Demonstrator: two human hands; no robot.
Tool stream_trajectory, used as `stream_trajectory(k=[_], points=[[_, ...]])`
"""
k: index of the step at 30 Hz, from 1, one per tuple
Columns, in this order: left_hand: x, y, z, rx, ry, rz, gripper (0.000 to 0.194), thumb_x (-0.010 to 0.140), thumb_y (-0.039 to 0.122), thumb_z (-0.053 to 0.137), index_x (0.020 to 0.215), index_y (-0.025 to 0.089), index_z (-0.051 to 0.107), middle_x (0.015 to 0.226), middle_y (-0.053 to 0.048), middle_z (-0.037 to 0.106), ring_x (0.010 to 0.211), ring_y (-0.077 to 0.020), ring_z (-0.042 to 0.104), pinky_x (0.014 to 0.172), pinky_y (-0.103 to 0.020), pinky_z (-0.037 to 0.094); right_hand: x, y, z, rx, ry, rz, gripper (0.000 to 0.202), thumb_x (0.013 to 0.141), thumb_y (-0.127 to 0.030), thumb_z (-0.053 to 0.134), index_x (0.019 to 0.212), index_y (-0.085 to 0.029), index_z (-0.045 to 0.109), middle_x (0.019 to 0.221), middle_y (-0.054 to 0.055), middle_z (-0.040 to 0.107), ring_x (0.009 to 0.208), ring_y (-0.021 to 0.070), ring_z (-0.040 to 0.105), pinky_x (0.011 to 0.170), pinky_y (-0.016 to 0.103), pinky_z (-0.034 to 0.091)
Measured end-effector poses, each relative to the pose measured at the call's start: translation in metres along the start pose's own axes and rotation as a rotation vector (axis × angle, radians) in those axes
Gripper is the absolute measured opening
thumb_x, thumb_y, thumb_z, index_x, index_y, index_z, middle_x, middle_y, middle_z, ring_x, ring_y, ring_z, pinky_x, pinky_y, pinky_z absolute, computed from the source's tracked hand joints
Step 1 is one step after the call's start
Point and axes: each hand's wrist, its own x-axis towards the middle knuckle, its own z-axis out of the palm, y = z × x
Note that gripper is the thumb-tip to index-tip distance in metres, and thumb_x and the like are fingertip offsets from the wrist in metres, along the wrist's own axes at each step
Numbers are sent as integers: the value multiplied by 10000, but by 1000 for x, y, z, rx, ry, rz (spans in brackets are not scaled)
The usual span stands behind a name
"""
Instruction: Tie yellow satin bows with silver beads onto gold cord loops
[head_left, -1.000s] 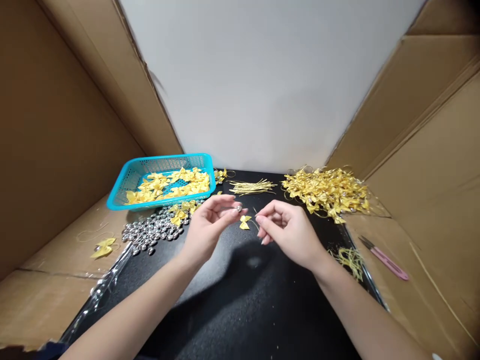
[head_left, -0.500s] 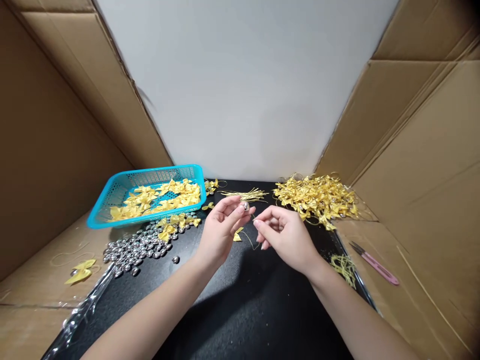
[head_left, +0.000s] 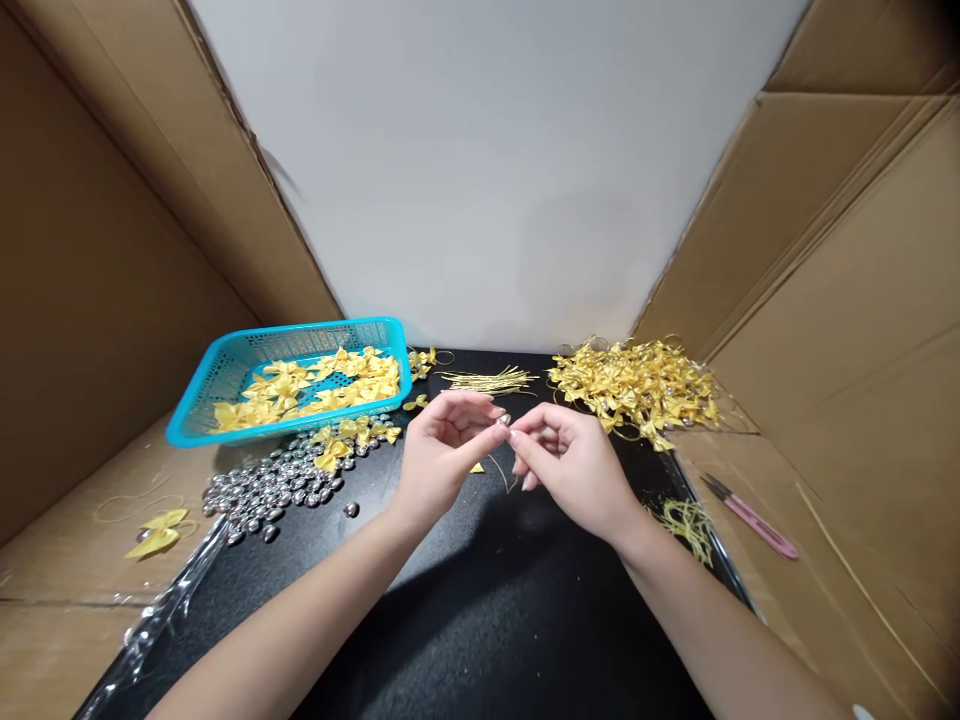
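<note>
Both hands have closed up since the frame a second ago: the visible gap between their fingertips is gone, and they now meet at one silver bead (head_left: pixel 505 420). Left hand (head_left: pixel 441 455): thumb and finger pinch the bead, the other fingers curled. Right hand (head_left: pixel 574 462): thumb and forefinger pinched on a thin cord (head_left: pixel 508 484) right against the bead; whether the cord end is inside the bead cannot be told. Below the pinch the cord loops down toward a yellow bow (head_left: pixel 477 468), mostly hidden behind the left hand.

Just beyond the hands, a bundle of cut cords (head_left: pixel 491 381) lies on the black worktop (head_left: pixel 465 620). Left of the left hand: a bead pile (head_left: pixel 281 490) with several bows on its far edge, one loose bead (head_left: pixel 351 509) nearer the wrist, and a blue basket (head_left: pixel 174 432) of bows behind. Beyond the right hand, to its right: a heap of finished bows (head_left: pixel 637 385). Right of the right wrist: cord scraps (head_left: pixel 690 530), then pink-handled snips (head_left: pixel 754 516) on cardboard.
</note>
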Motion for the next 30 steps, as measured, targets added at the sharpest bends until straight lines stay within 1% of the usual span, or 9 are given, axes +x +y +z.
stream_trajectory(k=[5,10,14,17,19,22,24,27,30], points=[[9,-1,-8,-54,-73,-83,312,731,343,785,988,202,679,810,-28,736,751,-152,681,716,-273,564,3,5,0,33,6,-35,129,825,-293,641,797,-167,625,621,-13,640,504,81,595,487,197,522],[17,4,-16,128,-197,-121,169,716,321,791,814,189,751,791,-49,730,735,-164,669,705,-287,558,8,11,1,58,-27,-28,148,828,-315,644,806,-171,624,647,-15,629,550,85,604,527,208,533],[21,9,-20,246,-291,22,90,748,291,757,766,203,754,785,-49,697,749,-165,639,687,-287,529,9,14,3,98,-61,-10,221,803,-382,678,798,-179,591,657,-20,621,561,93,609,538,224,538],[23,10,-21,395,-294,178,73,772,261,734,728,203,740,794,-56,678,788,-175,620,713,-301,502,11,19,4,173,-62,16,268,772,-397,711,863,-197,557,667,-35,622,574,97,624,566,232,548],[24,11,-21,484,-287,231,93,794,257,710,722,200,723,789,-51,660,779,-171,607,716,-304,487,14,25,6,212,-74,18,277,768,-371,715,937,-207,568,696,-38,631,618,102,642,627,251,568],[24,15,-20,562,-256,287,114,822,250,674,725,195,697,779,-38,637,762,-159,592,715,-293,469,19,39,8,203,-93,6,244,763,-345,711,938,-203,618,745,-20,655,688,120,657,714,293,575],[24,22,-22,566,-199,338,110,828,242,667,728,197,677,780,-32,638,774,-158,589,706,-282,465,24,51,10,121,-91,5,217,759,-345,713,896,-191,646,759,-4,676,700,134,659,714,301,560],[25,36,-26,535,-67,419,89,829,228,672,742,208,665,786,-11,634,770,-142,580,678,-260,464,31,70,10,-102,-95,-41,187,787,-328,703,905,-183,692,841,30,714,781,158,665,716,297,524],[26,51,-33,444,101,501,80,818,210,694,740,215,677,775,10,629,735,-118,571,655,-250,461,34,89,12,-356,-94,-128,123,804,-265,711,910,-209,736,1004,52,715,959,188,625,855,346,490]])
